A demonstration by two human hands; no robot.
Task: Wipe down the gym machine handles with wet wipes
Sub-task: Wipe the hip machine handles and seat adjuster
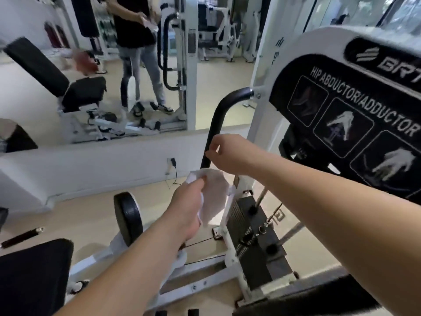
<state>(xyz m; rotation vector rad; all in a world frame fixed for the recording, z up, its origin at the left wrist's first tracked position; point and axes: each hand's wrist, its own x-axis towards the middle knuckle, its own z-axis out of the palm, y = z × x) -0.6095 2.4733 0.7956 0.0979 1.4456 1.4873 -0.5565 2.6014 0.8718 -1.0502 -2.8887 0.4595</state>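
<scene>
A mirror (29, 106) lines the wall at left. The left hand (189, 206) grips a crumpled white wipe (215, 195) just below the black handle (218, 115). The right hand (227, 153), fingers curled, sits against the handle; I cannot tell whether it pinches anything. A placard (353, 110) is at right.

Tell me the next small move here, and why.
Probably raise the left hand and wrap the wet wipe round the black handle. The wipe is bunched in that hand near the bar's lower part, its upper curve is uncovered, and the right hand is beside it.
</scene>
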